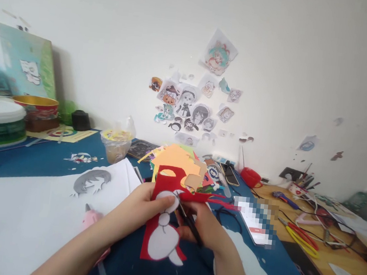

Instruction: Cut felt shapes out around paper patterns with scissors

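Observation:
My left hand (pixel 143 210) pinches the upper left of a red felt sheet (pixel 162 214) that carries a white paper cut-out shape (pixel 163 240), holding it upright above the blue table mat. My right hand (pixel 202 227) is closed round a black-handled cutting tool, seemingly small scissors (pixel 189 221), whose tip meets the sheet beside the white shape. A thin red strip (pixel 216 200) trails off the sheet to the right.
A stack of coloured felt (pixel 176 161) lies just behind. White paper (pixel 15 207) covers the left; a phone (pixel 255 221) lies right, with yellow-handled pliers (pixel 300 237) beyond. A plastic cup (pixel 117 146) and tins (pixel 37 111) stand at the back left.

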Demonstrator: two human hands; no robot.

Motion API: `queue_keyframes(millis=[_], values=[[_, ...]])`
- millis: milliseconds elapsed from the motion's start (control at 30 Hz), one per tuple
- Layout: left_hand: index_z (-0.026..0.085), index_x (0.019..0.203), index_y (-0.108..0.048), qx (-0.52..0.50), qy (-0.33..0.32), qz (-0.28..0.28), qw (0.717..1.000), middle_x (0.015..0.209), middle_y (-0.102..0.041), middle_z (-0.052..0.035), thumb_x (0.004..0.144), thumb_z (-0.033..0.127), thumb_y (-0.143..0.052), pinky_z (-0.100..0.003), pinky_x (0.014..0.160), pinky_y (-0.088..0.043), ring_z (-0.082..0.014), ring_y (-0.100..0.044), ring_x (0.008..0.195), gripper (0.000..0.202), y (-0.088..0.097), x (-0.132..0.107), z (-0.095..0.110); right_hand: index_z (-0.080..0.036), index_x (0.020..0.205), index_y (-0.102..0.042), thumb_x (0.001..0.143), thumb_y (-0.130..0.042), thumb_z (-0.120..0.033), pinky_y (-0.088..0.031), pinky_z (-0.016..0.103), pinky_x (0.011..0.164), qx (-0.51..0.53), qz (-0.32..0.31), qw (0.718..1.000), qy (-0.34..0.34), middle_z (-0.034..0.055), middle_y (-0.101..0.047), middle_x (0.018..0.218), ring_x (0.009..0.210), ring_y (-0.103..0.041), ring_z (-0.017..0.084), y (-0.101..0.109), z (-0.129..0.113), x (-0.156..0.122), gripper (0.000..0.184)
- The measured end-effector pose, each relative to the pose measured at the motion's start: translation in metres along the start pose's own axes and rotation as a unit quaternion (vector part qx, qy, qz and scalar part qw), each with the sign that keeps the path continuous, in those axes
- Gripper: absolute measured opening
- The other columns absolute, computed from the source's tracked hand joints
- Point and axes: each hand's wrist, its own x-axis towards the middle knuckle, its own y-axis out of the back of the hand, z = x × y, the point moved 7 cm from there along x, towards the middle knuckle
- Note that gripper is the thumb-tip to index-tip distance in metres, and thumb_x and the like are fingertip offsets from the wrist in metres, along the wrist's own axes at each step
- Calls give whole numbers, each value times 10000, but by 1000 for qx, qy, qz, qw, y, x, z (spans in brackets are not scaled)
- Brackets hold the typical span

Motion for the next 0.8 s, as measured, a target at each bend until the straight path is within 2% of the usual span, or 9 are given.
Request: queue_keyframes(millis=[167, 367, 633, 800], values=[[174, 653, -642, 13, -12, -4, 1000, 506, -610, 30, 709, 325, -605, -223, 493, -428, -145, -548, 497, 166, 0, -1, 3, -166, 756, -595, 521, -757, -565, -404, 253, 549, 29, -6, 999, -32, -19, -493, 654, 571, -422, 126, 1, 6, -2, 491], [170, 710, -665, 11, 2, -26, 1000, 695, -698, -8, 687, 336, -618, -233, 540, -458, -190, -618, 636, 175, -1, -3, 7, -166, 776, -619, 489, -751, -598, -387, 247, 520, 11, -8, 999, -43, -23, -495, 615, 549, -422, 127, 1, 9, -3, 535], [176, 710, -647, -26, 19, -14, 999, 632, -688, 12, 713, 344, -624, -216, 521, -451, -141, -586, 548, 170, -3, 1, -6, -152, 930, -611, 582, -703, -605, -390, 262, 576, 25, -12, 1000, -1, -8, -498, 687, 618, -443, 147, -6, 4, 1, 578], [163, 737, -657, -89, 28, -6, 996, 704, -710, -22, 696, 356, -655, -253, 586, -484, -180, -633, 635, 197, -5, 2, -9, -159, 864, -616, 634, -723, -494, -389, 258, 584, 24, 30, 999, 8, -15, -507, 673, 628, -449, 144, -5, 5, 4, 420]])
